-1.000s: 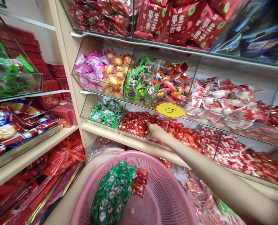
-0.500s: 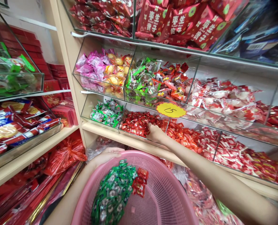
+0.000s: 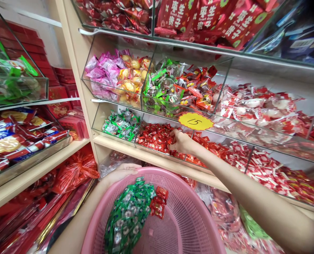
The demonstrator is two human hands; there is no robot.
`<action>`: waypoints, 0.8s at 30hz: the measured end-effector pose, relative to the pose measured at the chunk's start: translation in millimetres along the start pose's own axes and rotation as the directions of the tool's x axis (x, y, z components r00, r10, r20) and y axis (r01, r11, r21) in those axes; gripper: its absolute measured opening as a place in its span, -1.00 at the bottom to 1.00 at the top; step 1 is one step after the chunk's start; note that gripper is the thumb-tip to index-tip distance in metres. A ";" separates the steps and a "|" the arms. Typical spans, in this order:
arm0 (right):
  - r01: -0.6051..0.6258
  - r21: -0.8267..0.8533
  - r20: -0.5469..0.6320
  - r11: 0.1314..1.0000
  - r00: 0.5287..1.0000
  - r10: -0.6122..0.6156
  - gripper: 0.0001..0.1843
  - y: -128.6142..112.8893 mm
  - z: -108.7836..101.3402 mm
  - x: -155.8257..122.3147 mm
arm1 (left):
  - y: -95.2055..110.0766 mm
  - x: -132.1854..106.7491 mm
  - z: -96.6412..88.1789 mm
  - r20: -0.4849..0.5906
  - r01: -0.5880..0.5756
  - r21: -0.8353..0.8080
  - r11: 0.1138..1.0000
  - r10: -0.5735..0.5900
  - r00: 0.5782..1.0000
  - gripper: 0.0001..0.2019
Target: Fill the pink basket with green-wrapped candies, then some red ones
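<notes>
A pink plastic basket [image 3: 199, 218] fills the lower middle of the view, its rim gripped on the far left side by my left hand [image 3: 124, 171]. Inside lie a heap of green-wrapped candies [image 3: 130, 211] and a few red-wrapped candies [image 3: 159, 201]. My right hand [image 3: 182, 141] reaches over the front of a clear bin and is at the right side of a pile of small red candies [image 3: 155, 135]. Thumb and forefinger are parted in a curve, with candies beside them. The other fingers are partly hidden.
Green-and-silver candies [image 3: 121, 124] fill the bin to the left. A yellow price tag [image 3: 195, 121] marked 15 hangs above my right hand. The wooden shelf edge [image 3: 146, 158] runs just beyond the basket. Stacked clear bins hold more wrapped sweets, and bagged goods [image 3: 220, 208] lie below.
My right hand has shifted slightly up and right within the red candy bin, and its thumb and forefinger have spread apart. My left hand and the basket stay almost in place.
</notes>
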State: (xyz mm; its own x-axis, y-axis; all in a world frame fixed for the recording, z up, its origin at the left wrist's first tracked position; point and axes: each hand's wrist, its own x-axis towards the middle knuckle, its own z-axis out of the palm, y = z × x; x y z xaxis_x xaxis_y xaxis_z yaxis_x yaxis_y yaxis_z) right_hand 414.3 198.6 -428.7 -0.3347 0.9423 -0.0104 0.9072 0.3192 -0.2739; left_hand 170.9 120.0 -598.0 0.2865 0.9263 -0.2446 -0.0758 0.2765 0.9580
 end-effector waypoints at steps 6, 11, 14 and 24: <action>0.288 0.207 0.097 0.935 0.945 -0.312 -0.53 -15.9 6.1 -59.3 | 1.8 0.2 1.0 -0.017 0.000 0.061 0.998 0.001 1.000 -0.45; 0.245 0.078 0.373 0.966 0.892 -0.256 -0.69 -11.0 61.2 -86.3 | 2.2 1.3 1.8 0.016 -0.009 0.044 0.999 0.009 1.000 -0.46; 0.280 -0.050 0.495 0.959 0.841 -0.220 -0.72 -5.4 90.2 -89.6 | -0.4 3.3 0.1 0.024 -0.015 0.036 0.999 0.014 1.000 -0.46; 0.292 -0.099 0.594 0.951 0.784 -0.179 -0.61 -17.4 114.5 -94.4 | 1.5 1.7 1.3 0.006 0.014 0.070 0.997 -0.015 1.000 -0.45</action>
State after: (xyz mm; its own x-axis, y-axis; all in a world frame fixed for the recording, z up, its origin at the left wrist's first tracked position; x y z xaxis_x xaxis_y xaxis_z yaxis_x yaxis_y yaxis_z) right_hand 400.9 92.6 -533.0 -0.5762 0.6217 -0.5305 0.7905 0.5887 -0.1687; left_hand 172.6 121.6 -596.7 0.2935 0.9205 -0.2580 -0.0046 0.2712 0.9625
